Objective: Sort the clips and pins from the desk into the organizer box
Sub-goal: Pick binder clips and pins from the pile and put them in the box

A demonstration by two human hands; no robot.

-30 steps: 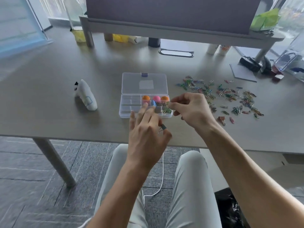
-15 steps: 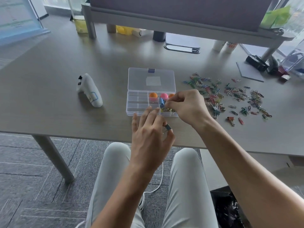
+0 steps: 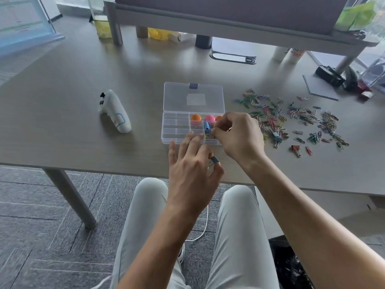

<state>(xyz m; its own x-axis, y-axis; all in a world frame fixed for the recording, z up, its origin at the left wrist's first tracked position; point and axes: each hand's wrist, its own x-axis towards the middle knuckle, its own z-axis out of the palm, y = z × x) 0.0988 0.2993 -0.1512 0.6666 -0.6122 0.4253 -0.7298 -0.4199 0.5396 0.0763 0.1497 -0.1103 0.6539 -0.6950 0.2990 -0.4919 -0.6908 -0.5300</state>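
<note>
The left hand (image 3: 192,170) reaches forward from the lap with its back to the camera, the four fingers spread and nearly straight, their tips at the near edge of the organizer box (image 3: 177,130). Its thumb and the side of the forefinger pinch a small dark binder clip (image 3: 215,159) (only the clip's body and a bit of wire handle show past the hand). The right hand (image 3: 239,136) comes in from the right on a bare forearm and hangs over the box's right-hand compartments, fingers curled and the fingertips drawn together on something small just beside the blue clip (image 3: 207,126); what it pinches is too small to tell.

The organizer box is clear plastic and lies on the grey desk (image 3: 83,84) straight ahead, its lid (image 3: 193,99) folded back flat on the far side. The left compartments look bare. The back row on the right holds an orange ball-shaped item (image 3: 195,117), a pink one and another orange one partly hidden by the right hand. A few coloured paper clips lie in the near right compartment.

The rest of the clips lie right of the box as a loose scatter of coloured paper clips (image 3: 291,117), with two binder clips (image 3: 277,138) near the desk's front. A white controller (image 3: 115,111) lies left of the box.
</note>
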